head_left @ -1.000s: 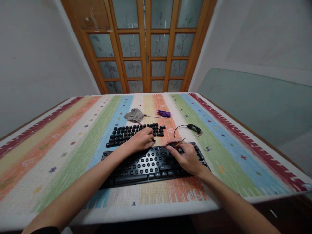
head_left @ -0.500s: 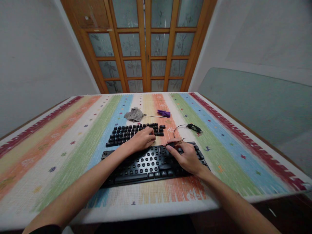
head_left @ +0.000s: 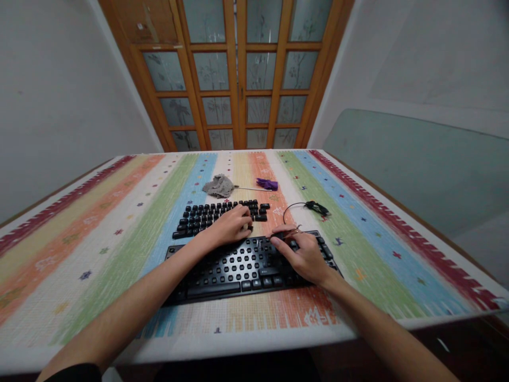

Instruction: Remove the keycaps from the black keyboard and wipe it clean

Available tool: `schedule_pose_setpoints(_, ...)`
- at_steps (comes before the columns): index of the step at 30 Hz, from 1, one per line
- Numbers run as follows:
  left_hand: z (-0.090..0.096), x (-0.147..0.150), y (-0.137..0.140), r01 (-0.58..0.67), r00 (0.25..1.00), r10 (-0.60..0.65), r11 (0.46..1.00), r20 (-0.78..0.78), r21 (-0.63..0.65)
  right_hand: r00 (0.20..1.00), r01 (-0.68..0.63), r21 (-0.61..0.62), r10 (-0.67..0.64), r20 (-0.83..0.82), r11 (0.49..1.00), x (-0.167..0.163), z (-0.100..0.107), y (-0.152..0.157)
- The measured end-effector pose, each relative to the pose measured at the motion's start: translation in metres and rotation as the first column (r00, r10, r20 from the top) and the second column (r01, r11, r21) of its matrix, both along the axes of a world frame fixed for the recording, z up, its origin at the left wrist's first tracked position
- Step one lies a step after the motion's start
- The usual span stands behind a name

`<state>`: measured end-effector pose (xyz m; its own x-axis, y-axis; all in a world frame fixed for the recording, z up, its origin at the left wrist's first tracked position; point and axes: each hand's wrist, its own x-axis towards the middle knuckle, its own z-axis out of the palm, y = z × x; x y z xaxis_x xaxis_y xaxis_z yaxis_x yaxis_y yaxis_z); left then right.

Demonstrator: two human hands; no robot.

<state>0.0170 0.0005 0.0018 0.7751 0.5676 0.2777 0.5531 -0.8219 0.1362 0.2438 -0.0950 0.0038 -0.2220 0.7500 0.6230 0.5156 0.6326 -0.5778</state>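
A black keyboard [head_left: 214, 291] lies in front of me, many of its keycaps off and the short stems bare. Above its back edge is my left hand [head_left: 233, 225], fingers curled closed round a small black keycap [head_left: 249, 228]. Behind this hand, loose black keycaps [head_left: 199, 218] are laid out in rows on the cloth. My right hand [head_left: 304, 252] rests over the right part of the keyboard, thumb and fingers pinched together. A small dark piece shows at its fingertips, too indistinct to name.
Beyond the keycaps lie a crumpled grey cloth [head_left: 218, 186], a thin rod [head_left: 252, 189] and a purple bundle [head_left: 267, 184]. A coiled black cable [head_left: 317, 208] sits to the right. A striped tablecloth [head_left: 131, 254] covers the table; wooden glass doors [head_left: 238, 79] stand behind.
My left hand's fingertips have shifted very slightly, and the dark keycap at them shows more clearly. My right hand and the keyboard stay nearly the same.
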Motion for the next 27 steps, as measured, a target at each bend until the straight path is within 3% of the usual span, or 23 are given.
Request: schedule_pose_setpoints(27,-0.0011,-0.0019,0.0053,-0.081,0.994,0.084,0.995,-0.065,0.057,1.0,-0.012,0.033,0.011,0.021,0.999,0.0012,0.0011,0.0)
